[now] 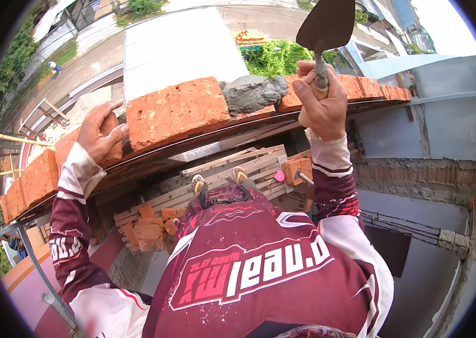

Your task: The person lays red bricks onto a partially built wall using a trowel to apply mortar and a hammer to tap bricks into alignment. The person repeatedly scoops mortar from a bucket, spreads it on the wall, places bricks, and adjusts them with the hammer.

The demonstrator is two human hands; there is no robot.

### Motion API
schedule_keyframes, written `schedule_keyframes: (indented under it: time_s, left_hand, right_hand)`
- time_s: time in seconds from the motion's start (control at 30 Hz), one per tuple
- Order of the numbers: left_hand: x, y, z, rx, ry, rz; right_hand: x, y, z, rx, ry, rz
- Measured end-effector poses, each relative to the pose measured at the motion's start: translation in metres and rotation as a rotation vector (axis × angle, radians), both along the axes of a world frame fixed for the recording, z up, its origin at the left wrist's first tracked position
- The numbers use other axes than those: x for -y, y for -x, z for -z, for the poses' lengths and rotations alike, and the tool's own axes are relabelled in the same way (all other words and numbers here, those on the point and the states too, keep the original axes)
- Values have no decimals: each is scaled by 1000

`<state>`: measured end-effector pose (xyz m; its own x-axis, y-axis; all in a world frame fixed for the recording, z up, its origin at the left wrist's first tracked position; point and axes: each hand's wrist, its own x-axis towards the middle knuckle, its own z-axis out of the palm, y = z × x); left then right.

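Note:
My right hand (328,107) is closed around the handle of a trowel (328,25), whose dark pointed blade stands upright above the wall. Along the top course of the brick wall, a bed of wet grey mortar (255,93) lies between two bricks. Left of the mortar sits a large orange brick (176,112). My left hand (100,132) rests over the end of the brick (115,141) beside it, fingers stretched out and thumb apart. A thin taut string (193,138) runs along the wall's near edge.
Below me is a wooden plank platform (232,177), my feet on it. Broken bricks (150,231) are piled at its left, and more bricks (297,169) with a hammer (304,177) lie at its right. A metal rail (41,265) stands left. Beyond the wall are a white roof and street.

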<state>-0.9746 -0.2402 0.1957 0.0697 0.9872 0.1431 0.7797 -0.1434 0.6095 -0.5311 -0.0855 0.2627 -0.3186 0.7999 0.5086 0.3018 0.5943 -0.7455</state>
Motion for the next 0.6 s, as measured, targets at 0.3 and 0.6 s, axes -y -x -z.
schedule_keyframes:
  time_s: [0.3,0.6]
  left_hand:
    - [-6,0,-12,-157,170,120]
    - [-8,-16,-27,-449,197,196]
  right_hand:
    - [76,-84,122,-448,186,573]
    - [163,-175,274,7,504,1035]
